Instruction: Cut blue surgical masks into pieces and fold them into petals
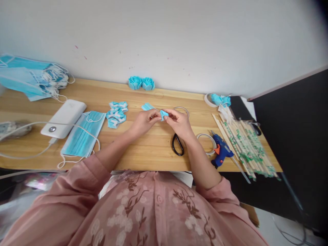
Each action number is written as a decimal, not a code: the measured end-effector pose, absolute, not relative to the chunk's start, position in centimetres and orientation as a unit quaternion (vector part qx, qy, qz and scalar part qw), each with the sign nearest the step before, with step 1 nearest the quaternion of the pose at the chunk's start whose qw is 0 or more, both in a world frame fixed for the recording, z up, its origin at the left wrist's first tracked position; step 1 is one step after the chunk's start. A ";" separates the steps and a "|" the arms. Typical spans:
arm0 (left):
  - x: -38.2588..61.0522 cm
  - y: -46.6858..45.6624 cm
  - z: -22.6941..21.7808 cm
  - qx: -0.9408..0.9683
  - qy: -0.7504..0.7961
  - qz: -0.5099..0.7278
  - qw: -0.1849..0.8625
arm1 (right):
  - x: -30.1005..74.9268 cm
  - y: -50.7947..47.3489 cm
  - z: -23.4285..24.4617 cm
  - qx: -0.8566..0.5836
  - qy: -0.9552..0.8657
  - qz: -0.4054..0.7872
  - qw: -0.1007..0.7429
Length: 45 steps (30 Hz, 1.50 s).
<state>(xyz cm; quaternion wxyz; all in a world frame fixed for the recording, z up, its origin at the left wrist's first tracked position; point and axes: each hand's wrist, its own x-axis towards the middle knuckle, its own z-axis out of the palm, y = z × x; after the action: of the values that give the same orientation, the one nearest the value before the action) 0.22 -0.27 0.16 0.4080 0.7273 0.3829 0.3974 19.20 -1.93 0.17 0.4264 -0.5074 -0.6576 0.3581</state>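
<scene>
The left hand (145,121) and the right hand (179,123) meet just above the middle of the worktop (143,153). Both pinch the small folded piece of light-blue non-woven fabric (164,114) between thumb and fingertips, one hand at each end. The piece is probably almost weightless, soft and limp, with a slightly slick surface. It would likely spring open out of its folds, so the pinch belongs right on the creased edges, not on the loose middle. A flat light-blue strip (148,106) shows just beyond the left fingers; whether it is joined to the held piece cannot be told. Under the right wrist lie black-handled scissors (177,145), and a thin ring of clear tape (206,140) lies beside them, close enough for a sleeve to catch. Further right are a blue glue gun (221,152) and a spread of wrapped wooden sticks (243,147). To the left sit a heap of small blue-and-white folded pieces (117,114), a flat blue face mask (83,135) and a white power bank (64,118) with its cable. Two blue folded rosettes (141,83) stand against the wall, and a stack of blue masks (30,77) fills the far left corner.
</scene>
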 end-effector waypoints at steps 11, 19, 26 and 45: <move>0.5 -0.3 -0.7 0.723 0.382 0.411 0.403 | 19.0 -1.9 0.0 -0.499 -0.661 0.367 0.423; 0.7 -0.4 -0.6 0.676 0.377 0.447 0.447 | 18.9 -1.9 0.1 -0.499 -0.657 0.371 0.427; 0.8 -0.3 -0.6 0.637 0.374 0.468 0.486 | 19.0 -2.0 0.0 -0.496 -0.649 0.388 0.427; 0.4 -0.4 0.6 0.594 0.390 0.419 0.564 | 18.5 -2.1 0.5 -0.518 -0.654 0.362 0.416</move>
<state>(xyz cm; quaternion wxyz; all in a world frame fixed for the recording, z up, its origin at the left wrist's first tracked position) 0.45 -0.36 0.59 0.5644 0.5942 0.3905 0.4193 18.51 -2.06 0.52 0.4159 -0.5176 -0.6543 0.3619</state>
